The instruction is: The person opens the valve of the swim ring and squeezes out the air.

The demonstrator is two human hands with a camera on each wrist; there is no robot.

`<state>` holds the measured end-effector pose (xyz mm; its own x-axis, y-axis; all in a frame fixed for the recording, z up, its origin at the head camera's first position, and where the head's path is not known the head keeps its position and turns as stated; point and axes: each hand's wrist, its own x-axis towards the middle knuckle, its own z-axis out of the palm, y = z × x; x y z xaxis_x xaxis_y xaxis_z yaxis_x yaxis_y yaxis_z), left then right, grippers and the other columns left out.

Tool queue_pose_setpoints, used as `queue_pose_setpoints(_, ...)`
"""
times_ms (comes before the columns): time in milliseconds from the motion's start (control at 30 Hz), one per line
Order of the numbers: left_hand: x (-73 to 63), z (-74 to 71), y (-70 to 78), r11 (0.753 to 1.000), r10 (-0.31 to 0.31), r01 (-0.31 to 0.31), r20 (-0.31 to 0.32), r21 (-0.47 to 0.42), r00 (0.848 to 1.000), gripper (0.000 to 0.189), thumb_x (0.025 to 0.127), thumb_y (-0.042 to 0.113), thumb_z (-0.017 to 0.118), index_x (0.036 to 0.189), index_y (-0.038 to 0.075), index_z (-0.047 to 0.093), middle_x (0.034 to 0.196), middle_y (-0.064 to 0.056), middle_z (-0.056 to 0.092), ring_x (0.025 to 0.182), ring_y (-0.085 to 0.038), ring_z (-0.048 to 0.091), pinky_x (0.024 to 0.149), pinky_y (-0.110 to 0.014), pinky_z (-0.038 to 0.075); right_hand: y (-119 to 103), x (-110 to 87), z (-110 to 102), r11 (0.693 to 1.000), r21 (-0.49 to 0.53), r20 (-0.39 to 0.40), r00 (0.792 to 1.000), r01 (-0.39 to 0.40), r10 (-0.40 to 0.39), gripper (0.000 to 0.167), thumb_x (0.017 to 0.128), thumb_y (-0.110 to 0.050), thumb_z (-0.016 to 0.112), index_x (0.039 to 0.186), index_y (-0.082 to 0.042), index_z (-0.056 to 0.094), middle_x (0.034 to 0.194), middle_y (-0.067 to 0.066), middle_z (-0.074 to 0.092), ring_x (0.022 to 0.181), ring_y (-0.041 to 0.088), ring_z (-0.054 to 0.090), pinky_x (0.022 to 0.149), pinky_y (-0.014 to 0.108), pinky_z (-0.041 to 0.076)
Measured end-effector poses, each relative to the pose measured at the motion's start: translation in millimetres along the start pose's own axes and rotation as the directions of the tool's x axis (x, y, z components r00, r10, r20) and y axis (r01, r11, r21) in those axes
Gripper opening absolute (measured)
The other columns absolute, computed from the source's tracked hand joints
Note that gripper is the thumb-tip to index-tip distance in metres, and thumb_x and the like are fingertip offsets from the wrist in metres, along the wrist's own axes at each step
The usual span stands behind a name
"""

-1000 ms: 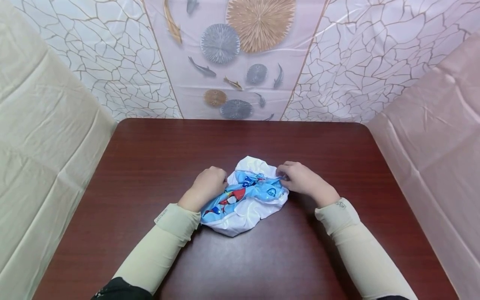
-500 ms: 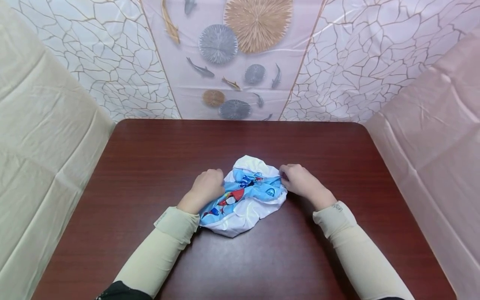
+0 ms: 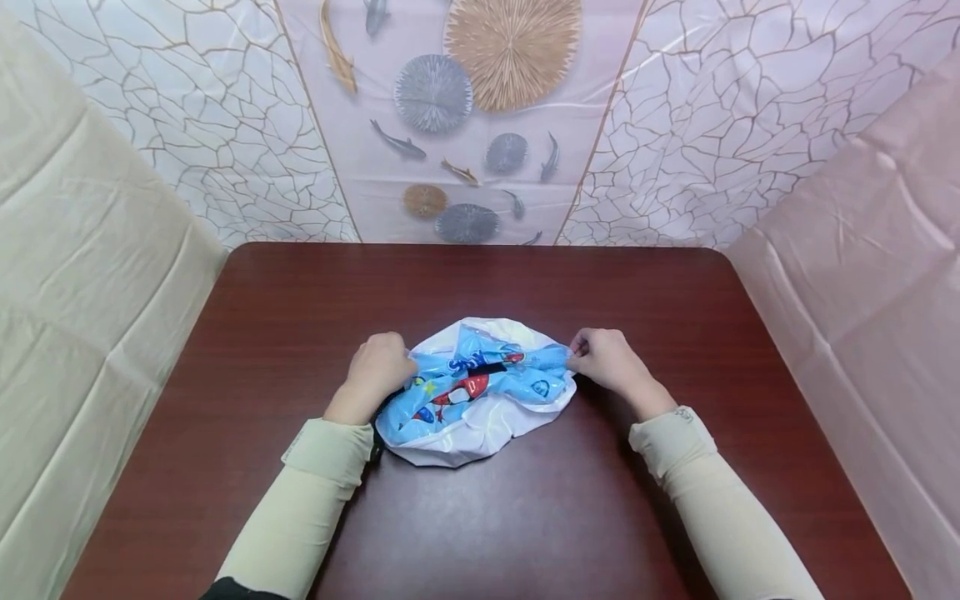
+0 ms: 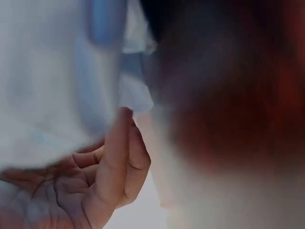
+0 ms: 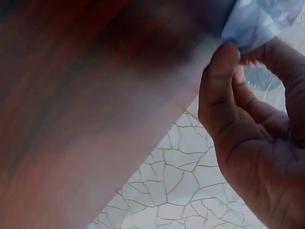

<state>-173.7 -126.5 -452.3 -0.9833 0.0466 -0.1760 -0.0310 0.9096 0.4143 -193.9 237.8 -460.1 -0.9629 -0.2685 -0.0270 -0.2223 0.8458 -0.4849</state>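
Observation:
A crumpled, glossy plastic piece (image 3: 442,408), white round the border and printed in blue with red cartoon figures, lies on the table between both hands. A narrow dark slit shows near its middle. My left hand (image 3: 375,367) pinches its left side with curled fingers; in the left wrist view, the thumb and finger (image 4: 114,167) meet at a pale fold. At the opposite side, my right hand (image 3: 609,362) pinches the blue edge. The right wrist view shows the right thumb and fingertip (image 5: 224,57) closed on a shiny corner of the plastic (image 5: 257,24).
The dark red-brown wooden table (image 3: 637,283) has rounded far corners. Behind it hangs a patterned cloth (image 3: 472,150) with gold cracks, discs and fish. Cream cloths (image 3: 90,292) flank the table on both sides.
My left hand has moved left, drawing the plastic piece wider. The printed blue middle has spread and the dark slit has appeared. My right hand stays nearly where it was.

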Motion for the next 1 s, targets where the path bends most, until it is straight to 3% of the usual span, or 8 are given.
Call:
queue_pose_setpoints(167, 3.9, -9.0, -9.5, 1.000, -0.024, 0.024, 0.012, 0.001, 1.000, 0.036, 0.088, 0.017, 0.058, 0.055, 0.013, 0.047, 0.056, -0.001, 0.038, 0.058, -0.024, 0.048, 0.053, -0.036, 0.039, 3.0, 0.3, -1.5, 0.997, 0.044, -0.001, 0.998, -0.059, 0.059, 0.009, 0.081, -0.016, 0.074, 0.081, -0.008, 0.070, 0.073, 0.002, 0.064, 0.067, 0.018, 0.056, 0.060, 0.030, 0.047)
queue_pose_setpoints(233, 4.4, -9.9, -11.7, 1.000, -0.003, 0.003, 0.018, -0.005, 1.000, 0.031, 0.089, 0.016, 0.058, 0.060, 0.011, 0.050, 0.058, -0.002, 0.042, 0.058, -0.024, 0.049, 0.054, -0.036, 0.041, 4.0, 0.8, -2.3, 0.999, 0.037, 0.026, 0.999, -0.036, 0.035, 0.008, 0.081, -0.015, 0.073, 0.082, -0.008, 0.069, 0.072, 0.002, 0.063, 0.066, 0.018, 0.055, 0.060, 0.031, 0.046)
queue_pose_setpoints(333, 5.6, -7.9, -13.3, 0.994, 0.109, -0.109, -0.004, -0.016, 0.994, 0.013, 0.091, 0.014, 0.059, 0.080, 0.008, 0.062, 0.074, -0.004, 0.055, 0.068, -0.023, 0.056, 0.062, -0.038, 0.049, 4.3, 2.2, -3.8, 0.998, 0.001, 0.047, 0.997, 0.061, -0.061, 0.008, 0.083, -0.013, 0.071, 0.086, -0.007, 0.068, 0.076, 0.004, 0.062, 0.070, 0.019, 0.056, 0.065, 0.033, 0.048)
queue_pose_setpoints(433, 7.7, -4.7, -12.1, 0.970, 0.241, -0.242, -0.049, -0.013, 0.969, 0.016, 0.094, 0.017, 0.063, 0.105, 0.007, 0.069, 0.096, -0.006, 0.063, 0.083, -0.023, 0.061, 0.075, -0.042, 0.054, 2.3, 4.3, -5.2, 0.985, -0.020, 0.027, 0.985, 0.172, -0.172, 0.010, 0.087, -0.013, 0.070, 0.094, -0.006, 0.068, 0.085, 0.006, 0.064, 0.077, 0.021, 0.059, 0.072, 0.038, 0.051)
queue_pose_setpoints(500, 10.4, -2.5, -10.0, 0.954, 0.299, -0.299, -0.060, 0.005, 0.952, 0.021, 0.096, 0.021, 0.066, 0.112, 0.008, 0.073, 0.103, -0.007, 0.064, 0.089, -0.023, 0.062, 0.081, -0.042, 0.055, -0.6, 6.7, -5.2, 0.972, -0.046, 0.004, 0.973, 0.230, -0.230, 0.012, 0.090, -0.014, 0.071, 0.099, -0.006, 0.070, 0.090, 0.007, 0.064, 0.080, 0.022, 0.060, 0.074, 0.039, 0.052)
queue_pose_setpoints(567, 13.1, -2.0, -7.1, 0.946, 0.324, -0.323, -0.045, 0.025, 0.945, 0.021, 0.095, 0.023, 0.070, 0.110, 0.008, 0.076, 0.101, -0.008, 0.066, 0.089, -0.024, 0.062, 0.082, -0.041, 0.055, -4.2, 10.2, -4.3, 0.963, -0.080, -0.004, 0.966, 0.258, -0.260, 0.013, 0.091, -0.016, 0.071, 0.100, -0.007, 0.071, 0.091, 0.006, 0.066, 0.079, 0.021, 0.060, 0.074, 0.039, 0.053)
queue_pose_setpoints(800, 20.4, -5.8, 4.5, 0.927, 0.334, -0.344, 0.086, 0.149, 0.939, 0.021, 0.092, 0.014, 0.070, 0.109, 0.005, 0.077, 0.103, -0.011, 0.069, 0.094, -0.025, 0.063, 0.087, -0.041, 0.055, -14.1, 18.6, 1.4, 0.939, -0.184, 0.058, 0.957, 0.291, -0.285, 0.009, 0.090, -0.011, 0.075, 0.096, -0.006, 0.074, 0.085, 0.005, 0.069, 0.072, 0.018, 0.060, 0.071, 0.036, 0.055)
queue_pose_setpoints(1000, 20.7, -6.0, 0.8, 0.937, 0.317, -0.320, 0.040, 0.142, 0.947, 0.008, 0.091, 0.011, 0.071, 0.093, 0.009, 0.079, 0.091, -0.007, 0.070, 0.083, -0.022, 0.061, 0.079, -0.038, 0.056, -5.8, 19.4, 2.2, 0.975, -0.063, 0.010, 0.977, 0.212, -0.211, 0.005, 0.089, -0.009, 0.074, 0.084, -0.011, 0.074, 0.074, -0.001, 0.066, 0.067, 0.017, 0.057, 0.063, 0.034, 0.050)
